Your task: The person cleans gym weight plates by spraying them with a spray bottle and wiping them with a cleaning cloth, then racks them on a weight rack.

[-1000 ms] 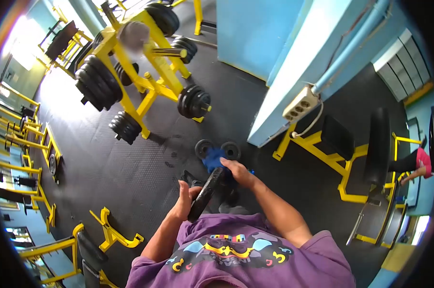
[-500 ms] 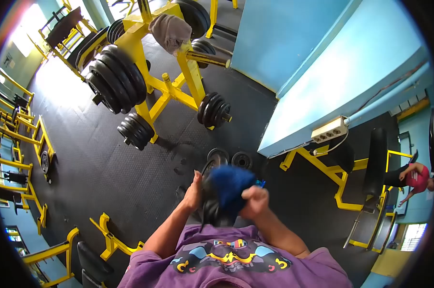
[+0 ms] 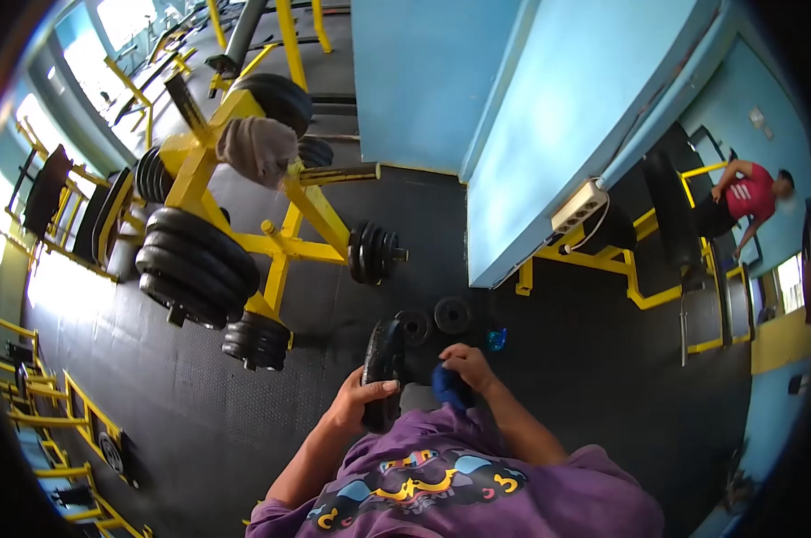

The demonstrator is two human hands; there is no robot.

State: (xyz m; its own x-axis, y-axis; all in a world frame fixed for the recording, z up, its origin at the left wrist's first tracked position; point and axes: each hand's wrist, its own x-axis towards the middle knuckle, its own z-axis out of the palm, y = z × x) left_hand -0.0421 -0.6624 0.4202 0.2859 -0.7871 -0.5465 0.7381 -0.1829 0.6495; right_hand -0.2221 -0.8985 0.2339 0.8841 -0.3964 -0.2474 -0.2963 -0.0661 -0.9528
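A black weight plate (image 3: 384, 363) stands on edge in my left hand (image 3: 359, 400), with the thumb across its near face and the fingers mostly hidden. To its right my right hand (image 3: 466, 366) grips a bunched blue cloth (image 3: 448, 386) in front of my purple shirt. Two small black plates (image 3: 414, 326) (image 3: 453, 315) lie on the floor just beyond my hands. A small bright blue object (image 3: 497, 338) lies on the floor to the right of them.
A yellow rack (image 3: 276, 244) loaded with black plates (image 3: 198, 267) stands ahead left, a grey cloth (image 3: 258, 151) on top. A blue wall with a power strip (image 3: 579, 205) is ahead right. Another person in a red shirt (image 3: 753, 194) is by equipment at far right.
The blue cloth has come away from the black plate and hangs bunched at the right, so the plate shows. The view has turned, and the rack appears further left.
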